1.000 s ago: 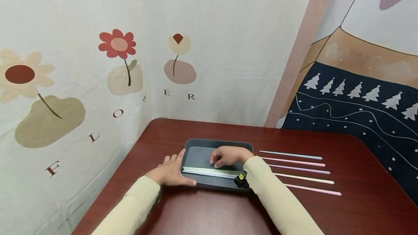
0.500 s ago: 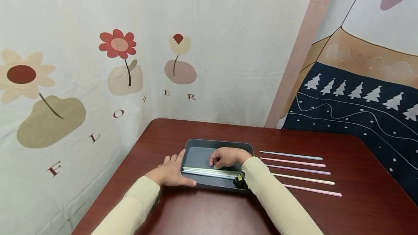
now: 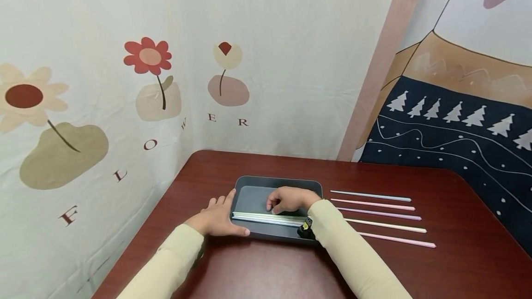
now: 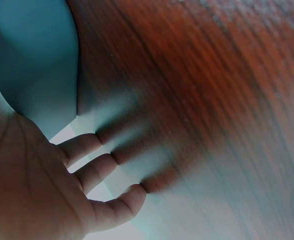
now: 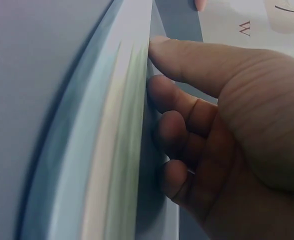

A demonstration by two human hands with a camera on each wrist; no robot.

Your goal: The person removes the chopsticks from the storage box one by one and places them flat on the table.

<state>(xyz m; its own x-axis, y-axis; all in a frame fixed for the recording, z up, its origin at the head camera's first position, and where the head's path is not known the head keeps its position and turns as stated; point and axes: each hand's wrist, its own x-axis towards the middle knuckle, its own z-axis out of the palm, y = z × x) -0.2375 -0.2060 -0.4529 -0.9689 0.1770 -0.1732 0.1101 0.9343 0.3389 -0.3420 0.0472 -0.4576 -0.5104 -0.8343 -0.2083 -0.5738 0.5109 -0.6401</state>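
Matt tray [image 3: 249, 197], smooth sticks [image 3: 266, 218], glossy wood-look table [image 3: 266, 266].
Tray: smooth, coated metal or plastic, can't tell which. Sticks: faint sheen, paper or plastic, unclear; loose sticks [image 3: 379, 213] on the table look the same. Table: streaky grain, polished, soft reflections. Backdrop [image 3: 291, 59]: printed cloth, matt, creased. Sleeves [image 3: 357, 253]: matt cloth, lightly wrinkled.

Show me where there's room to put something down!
Bare table lies in front of the tray, between both sleeves, and behind the tray, before the cloth. Crowded spots: right of the tray, with five loose sticks, and inside the tray's near half, with bunched sticks beside the right hand.
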